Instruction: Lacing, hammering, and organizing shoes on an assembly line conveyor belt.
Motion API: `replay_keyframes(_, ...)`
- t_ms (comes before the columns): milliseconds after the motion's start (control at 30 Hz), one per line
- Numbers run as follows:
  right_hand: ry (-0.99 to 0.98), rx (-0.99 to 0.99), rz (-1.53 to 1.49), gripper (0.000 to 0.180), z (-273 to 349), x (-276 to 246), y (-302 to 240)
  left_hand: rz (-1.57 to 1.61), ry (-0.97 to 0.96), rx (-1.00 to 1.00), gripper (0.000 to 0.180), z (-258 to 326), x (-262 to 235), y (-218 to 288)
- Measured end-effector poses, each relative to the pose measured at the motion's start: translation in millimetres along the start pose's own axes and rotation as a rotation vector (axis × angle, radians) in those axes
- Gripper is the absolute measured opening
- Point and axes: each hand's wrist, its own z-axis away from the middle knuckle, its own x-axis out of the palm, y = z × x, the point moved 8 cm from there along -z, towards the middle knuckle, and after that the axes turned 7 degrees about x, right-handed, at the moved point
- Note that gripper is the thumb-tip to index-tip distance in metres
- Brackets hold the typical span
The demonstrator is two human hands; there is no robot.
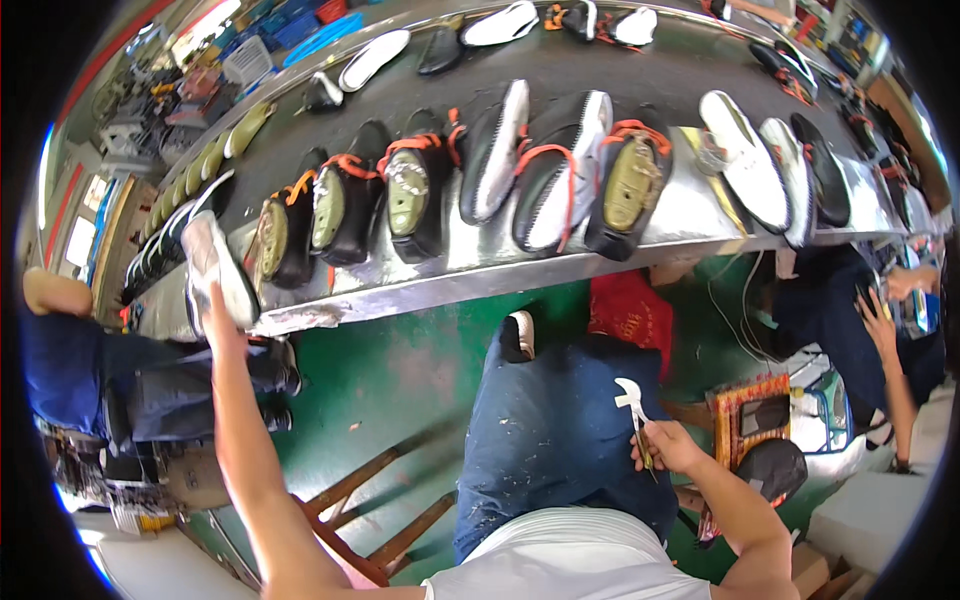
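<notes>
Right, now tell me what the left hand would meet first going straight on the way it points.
The white shoe at the left end of the workbench; the left hand's fingers already seem to touch it, though depth is hard to judge.

Plain white top (565,560), creased in soft folds. Loose dark blue trousers (560,430), pale specks scattered over the thighs. One visible shoe (523,335), part dark, part white. Arms (243,440) bare; left hand (221,320) and right hand (668,447) bare too.
</notes>
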Motion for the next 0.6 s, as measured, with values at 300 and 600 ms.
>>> replay_keyframes(300, 0.02, -0.057, -0.119, 0.052, -3, -4, 23, 0.226, -0.296, -0.188, 0.063, 405, 50, -62)
replay_keyframes(600, 0.097, -0.19, -0.243, 0.031, 25, -4, 6, -1.155, -1.505, 0.047, 0.053, 508, 232, -90)
